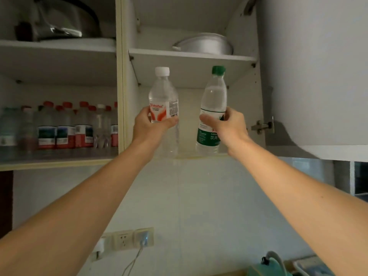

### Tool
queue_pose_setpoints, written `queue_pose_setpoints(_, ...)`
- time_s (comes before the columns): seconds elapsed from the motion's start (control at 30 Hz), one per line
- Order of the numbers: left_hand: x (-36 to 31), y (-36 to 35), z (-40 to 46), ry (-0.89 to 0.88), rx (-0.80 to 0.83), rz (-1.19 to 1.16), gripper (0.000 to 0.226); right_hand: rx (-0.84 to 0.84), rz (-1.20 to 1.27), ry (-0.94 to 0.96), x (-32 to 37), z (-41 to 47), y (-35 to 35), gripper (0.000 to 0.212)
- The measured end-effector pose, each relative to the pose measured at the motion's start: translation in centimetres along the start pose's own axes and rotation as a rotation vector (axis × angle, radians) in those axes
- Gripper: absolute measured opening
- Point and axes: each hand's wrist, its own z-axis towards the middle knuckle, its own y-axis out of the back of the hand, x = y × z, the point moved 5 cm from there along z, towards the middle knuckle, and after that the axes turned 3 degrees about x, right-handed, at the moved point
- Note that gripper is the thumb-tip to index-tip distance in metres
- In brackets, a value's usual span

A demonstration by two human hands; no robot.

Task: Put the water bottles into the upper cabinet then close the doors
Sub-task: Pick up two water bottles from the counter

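Head view: two hand-held bottles, one per hand.

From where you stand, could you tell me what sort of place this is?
Most likely a home kitchen: wall cabinets with a metal pot on a shelf, rows of stored bottles, and a tiled wall with sockets.

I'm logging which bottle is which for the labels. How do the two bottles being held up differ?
The left hand holds a white-capped bottle with a red and white label; the right hand holds a green-capped bottle with a green and white label. The white-capped bottle stands about upright, the green-capped bottle tilts, its cap toward the right. Both are clear plastic, capped, and raised before the right cabinet compartment's lower shelf.
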Motion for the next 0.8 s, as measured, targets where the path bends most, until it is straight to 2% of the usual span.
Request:
queue_pose_setpoints(0.17,3.3,-1.3,3.7,0.095,0.085,0.024,0.047,0.057,-0.068,-0.052,-3.2,3.3,-2.6,0.04)
queue_pose_setpoints(0.4,7.3,-3.2,9.2,0.238,0.206,-0.028,0.028,0.128,-0.146,-0.181,-7.2,8.1,-5.1,0.035)
queue_pose_setpoints(0.6,11.2,-4.8,12.6,0.286,0.205,0.03,0.048,0.127,-0.192,-0.17,-10.2,10.7,-6.7,0.04)
queue_pose_setpoints(0.8,12.5,-5.5,14.0,0.286,0.237,0.058,0.051,0.14,-0.216,-0.18,-11.8,11.7,-6.8,0.051)
